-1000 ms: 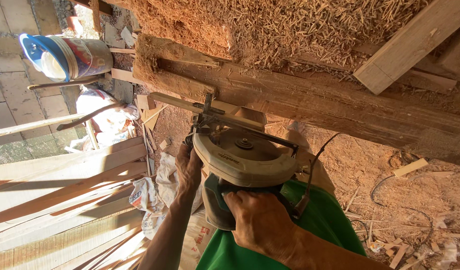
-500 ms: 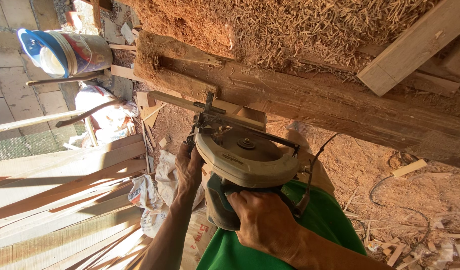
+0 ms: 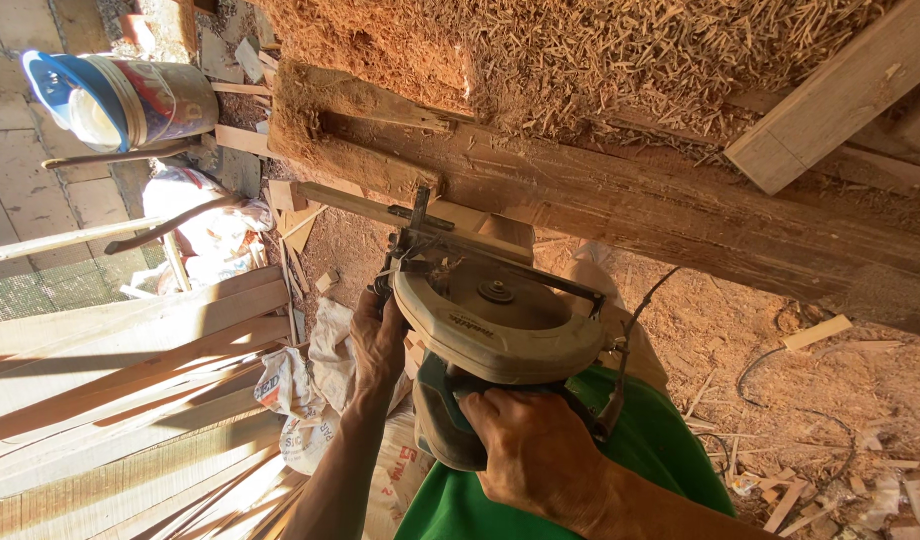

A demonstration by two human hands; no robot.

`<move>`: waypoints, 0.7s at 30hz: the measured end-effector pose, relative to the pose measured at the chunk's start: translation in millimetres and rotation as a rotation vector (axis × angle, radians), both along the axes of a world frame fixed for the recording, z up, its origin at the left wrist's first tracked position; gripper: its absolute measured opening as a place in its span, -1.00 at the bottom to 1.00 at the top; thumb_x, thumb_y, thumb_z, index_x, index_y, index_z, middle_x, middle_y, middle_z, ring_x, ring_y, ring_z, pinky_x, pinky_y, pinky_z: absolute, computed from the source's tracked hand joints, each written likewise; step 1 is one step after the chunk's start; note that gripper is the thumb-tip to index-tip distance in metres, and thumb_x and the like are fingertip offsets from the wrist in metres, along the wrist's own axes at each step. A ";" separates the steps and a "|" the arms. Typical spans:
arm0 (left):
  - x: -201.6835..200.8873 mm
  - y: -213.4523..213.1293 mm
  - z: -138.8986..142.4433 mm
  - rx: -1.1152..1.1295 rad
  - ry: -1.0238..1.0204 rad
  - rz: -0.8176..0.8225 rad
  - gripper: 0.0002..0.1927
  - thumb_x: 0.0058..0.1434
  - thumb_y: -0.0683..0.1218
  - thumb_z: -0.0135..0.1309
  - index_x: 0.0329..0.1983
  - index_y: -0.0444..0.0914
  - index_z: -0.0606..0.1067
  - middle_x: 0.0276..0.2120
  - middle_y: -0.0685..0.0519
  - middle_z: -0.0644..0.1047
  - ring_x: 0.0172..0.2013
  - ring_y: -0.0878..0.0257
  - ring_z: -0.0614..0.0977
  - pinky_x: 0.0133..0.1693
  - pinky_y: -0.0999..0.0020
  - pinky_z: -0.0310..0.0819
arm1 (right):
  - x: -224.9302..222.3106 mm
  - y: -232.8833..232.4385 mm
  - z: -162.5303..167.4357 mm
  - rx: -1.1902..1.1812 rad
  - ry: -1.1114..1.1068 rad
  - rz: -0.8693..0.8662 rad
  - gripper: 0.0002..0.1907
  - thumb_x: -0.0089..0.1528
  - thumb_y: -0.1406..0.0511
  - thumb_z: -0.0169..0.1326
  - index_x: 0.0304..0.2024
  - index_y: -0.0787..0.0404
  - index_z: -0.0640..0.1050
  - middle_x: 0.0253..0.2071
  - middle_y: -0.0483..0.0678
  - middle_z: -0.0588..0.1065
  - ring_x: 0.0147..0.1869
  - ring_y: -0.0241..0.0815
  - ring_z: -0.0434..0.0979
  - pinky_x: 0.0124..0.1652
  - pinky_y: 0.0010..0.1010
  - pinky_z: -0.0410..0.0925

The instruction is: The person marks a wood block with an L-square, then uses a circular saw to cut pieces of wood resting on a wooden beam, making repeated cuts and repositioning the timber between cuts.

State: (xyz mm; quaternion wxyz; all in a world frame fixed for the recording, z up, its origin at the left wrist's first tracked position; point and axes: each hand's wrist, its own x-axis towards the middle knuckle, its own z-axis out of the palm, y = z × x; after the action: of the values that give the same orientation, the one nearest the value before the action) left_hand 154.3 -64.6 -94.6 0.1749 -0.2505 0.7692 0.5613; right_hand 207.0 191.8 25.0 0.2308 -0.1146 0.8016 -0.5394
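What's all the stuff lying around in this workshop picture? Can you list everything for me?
circular saw: one, cream guard with teal body, centre, on the narrow strip.
narrow strip: one, pale wood, running under the saw.
heavy beam: one, brown, across the middle.
sawdust heap: one, tan, top.
plank: one, pale, upper right.
bucket: one, blue-rimmed, upper left, on its side.
stacked boards: several, pale, left.
sacks: a few, white, bottom centre.
offcuts: scattered, pale, right floor.
left hand: on the saw's front.
right hand: gripping the rear handle.
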 end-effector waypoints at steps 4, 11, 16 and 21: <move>-2.2 -1.5 -0.2 0.023 -0.007 0.020 -0.67 0.36 0.05 0.06 -0.05 -0.31 0.52 -0.44 0.19 0.51 -0.51 0.49 0.40 -0.47 0.56 0.24 | -1.9 -1.2 -1.9 -0.016 0.011 -0.004 -0.48 -0.12 0.41 0.21 -0.06 0.37 0.54 -0.38 0.04 0.54 -0.30 0.06 0.61 -0.28 -0.14 0.48; -2.1 -5.8 -2.4 -0.059 -0.007 -0.001 -0.67 0.36 0.04 0.06 -0.07 -0.33 0.53 -0.48 0.17 0.50 -0.52 0.47 0.40 -0.48 0.54 0.26 | -3.4 -3.0 -3.8 -0.039 -0.028 0.032 -0.49 -0.09 0.41 0.22 -0.06 0.40 0.53 -0.37 0.06 0.55 -0.28 0.03 0.63 -0.25 -0.16 0.50; -3.1 -6.6 -1.2 -0.013 -0.027 0.037 -0.67 0.34 0.03 0.06 -0.06 -0.33 0.52 -0.47 0.18 0.50 -0.53 0.48 0.37 -0.50 0.53 0.22 | -6.2 -3.8 -2.9 -0.045 -0.013 0.022 -0.50 -0.09 0.40 0.23 -0.07 0.40 0.54 -0.37 0.07 0.55 -0.29 0.03 0.64 -0.25 -0.15 0.51; -4.9 -6.3 0.0 0.005 -0.008 0.027 -0.66 0.35 0.05 0.06 -0.05 -0.33 0.51 -0.45 0.19 0.51 -0.52 0.50 0.37 -0.49 0.55 0.22 | -9.6 -4.8 -1.6 -0.041 -0.054 0.041 -0.54 -0.10 0.41 0.23 -0.11 0.35 0.53 -0.38 0.05 0.54 -0.30 0.03 0.64 -0.27 -0.17 0.52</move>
State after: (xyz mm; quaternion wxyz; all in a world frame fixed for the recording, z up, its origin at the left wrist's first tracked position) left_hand 149.4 -70.9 -94.6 0.1712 -0.2627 0.7636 0.5645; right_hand 197.4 186.9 23.4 0.2611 -0.1211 0.7814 -0.5537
